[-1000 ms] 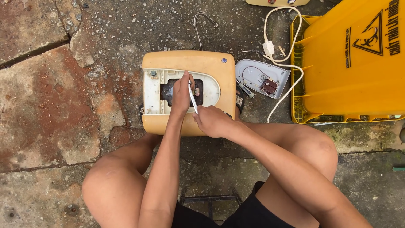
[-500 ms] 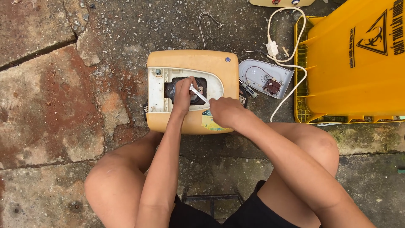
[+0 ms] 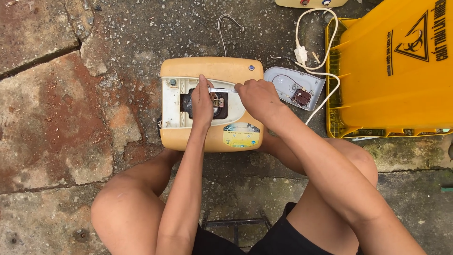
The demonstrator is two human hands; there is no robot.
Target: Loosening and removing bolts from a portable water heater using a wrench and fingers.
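My left hand (image 3: 203,101) rests half-curled inside the open heater (image 3: 212,104) on the ground between my knees. My right hand (image 3: 255,97) grips a slim metal tool (image 3: 222,89) lying across the opening. A coloured label (image 3: 241,135) sits on the heater's near edge. To the right lie the grey cover (image 3: 292,87), a white cable (image 3: 321,71) and a yellow bin (image 3: 391,71) bearing a black triangle sign.

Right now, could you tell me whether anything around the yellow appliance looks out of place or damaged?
Yes. The yellow appliance lies on the ground with its inner compartment exposed; its grey cover sits detached to its right, trailing a loose white cord. The left hand rests in the opening while the right hand holds a slim tool across it.
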